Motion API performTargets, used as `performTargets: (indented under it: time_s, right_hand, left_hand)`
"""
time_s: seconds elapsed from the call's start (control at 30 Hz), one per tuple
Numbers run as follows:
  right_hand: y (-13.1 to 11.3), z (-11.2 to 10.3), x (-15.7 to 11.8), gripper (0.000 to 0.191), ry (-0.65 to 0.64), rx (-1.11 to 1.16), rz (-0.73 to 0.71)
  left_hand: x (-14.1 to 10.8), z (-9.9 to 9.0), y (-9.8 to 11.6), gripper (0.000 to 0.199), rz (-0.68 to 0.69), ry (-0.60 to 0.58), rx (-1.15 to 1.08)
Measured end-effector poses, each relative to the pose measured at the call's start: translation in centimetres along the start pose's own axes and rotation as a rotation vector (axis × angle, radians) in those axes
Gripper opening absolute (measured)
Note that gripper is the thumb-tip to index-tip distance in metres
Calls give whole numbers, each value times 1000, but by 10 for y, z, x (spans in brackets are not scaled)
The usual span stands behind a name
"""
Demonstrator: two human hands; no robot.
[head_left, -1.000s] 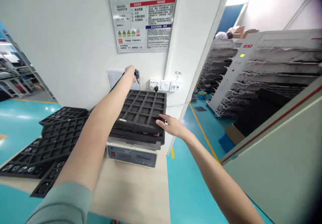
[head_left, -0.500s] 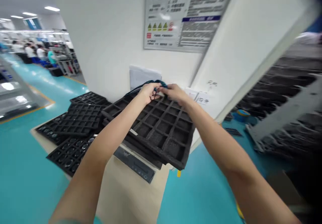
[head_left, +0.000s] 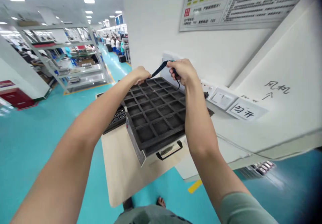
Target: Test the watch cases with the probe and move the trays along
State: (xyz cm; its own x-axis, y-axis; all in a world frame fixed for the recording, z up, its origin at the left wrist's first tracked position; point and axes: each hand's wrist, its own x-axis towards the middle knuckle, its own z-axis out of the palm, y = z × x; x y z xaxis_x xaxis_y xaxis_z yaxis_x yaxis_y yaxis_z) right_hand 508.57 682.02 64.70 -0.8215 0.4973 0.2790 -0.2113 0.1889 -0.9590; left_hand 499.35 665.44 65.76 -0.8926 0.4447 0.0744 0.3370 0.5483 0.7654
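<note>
We hold a coiled black cord (head_left: 161,69) between both hands, above the far edge of a black foam tray (head_left: 156,116). The left hand (head_left: 139,75) is closed, with its fingers curled at one end of the cord. The right hand (head_left: 183,72) is also closed on the cord, and a short loop hangs below it, just over the tray's far right corner. Neither hand touches the tray, as far as this view shows.

The tray is divided into a grid of square compartments, and those in view look bare. It rests on a pale instrument box (head_left: 171,152) with a dark handle (head_left: 169,155) on its near face. The box stands on a light wood surface (head_left: 125,163).

A second black tray (head_left: 116,118) lies beyond the left side of the box. To the right, on the wall, are a socket and switch plate (head_left: 222,99) and a handwritten label (head_left: 243,112). Far left, past a metal shelving rack (head_left: 67,58), people (head_left: 113,44) stand along a teal-floored aisle.
</note>
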Motion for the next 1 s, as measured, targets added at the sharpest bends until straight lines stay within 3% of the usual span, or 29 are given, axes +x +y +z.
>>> performTargets:
  time_s: [0.07, 0.13, 0.17, 0.27, 0.37, 0.47, 0.53, 0.6, 0.67, 0.73, 0.8, 0.87, 1.0]
  right_hand:
    - [4, -4, 2, 19, -53, 57, 20]
    - [8, -10, 0, 22, -88, 132, 33]
    - [8, -12, 0, 23, -103, 170, 45]
    - [-17, -17, 0, 30, -172, 310, 131]
    - [-76, -33, -15, 48, -274, 479, 204]
    - [-118, -70, -68, 51, -406, 371, 164]
    - [-110, -100, -117, 42, -396, 148, 24]
    - [-66, -126, -168, 22, -379, -20, -66]
    - [6, -142, -209, 42, -371, -76, 99]
    - [91, -145, -232, 54, -318, -129, 129]
    - [169, -137, -240, 57, -172, -203, 24]
    - [227, -124, -240, 54, -37, -209, -25]
    - [290, -107, -241, 46, 41, -234, -47]
  left_hand:
    - [-23, 16, -2, 70, 22, 3, 154]
    - [-51, 43, -13, 110, 94, -97, 342]
    - [-64, 58, -20, 120, 125, -167, 450]
    - [-88, 95, -38, 114, 149, -275, 680]
    - [-91, 109, -46, 100, 172, -208, 728]
    - [-87, 111, -47, 93, 186, -154, 744]
    - [-83, 113, -46, 92, 195, -138, 747]
    - [-79, 115, -46, 92, 203, -134, 735]
    - [-75, 117, -47, 92, 201, -140, 718]
    - [-73, 118, -47, 93, 193, -144, 718]
    - [-72, 119, -46, 94, 197, -140, 720]
    - [-72, 120, -46, 94, 200, -130, 711]
    - [-74, 123, -46, 90, 209, -122, 649]
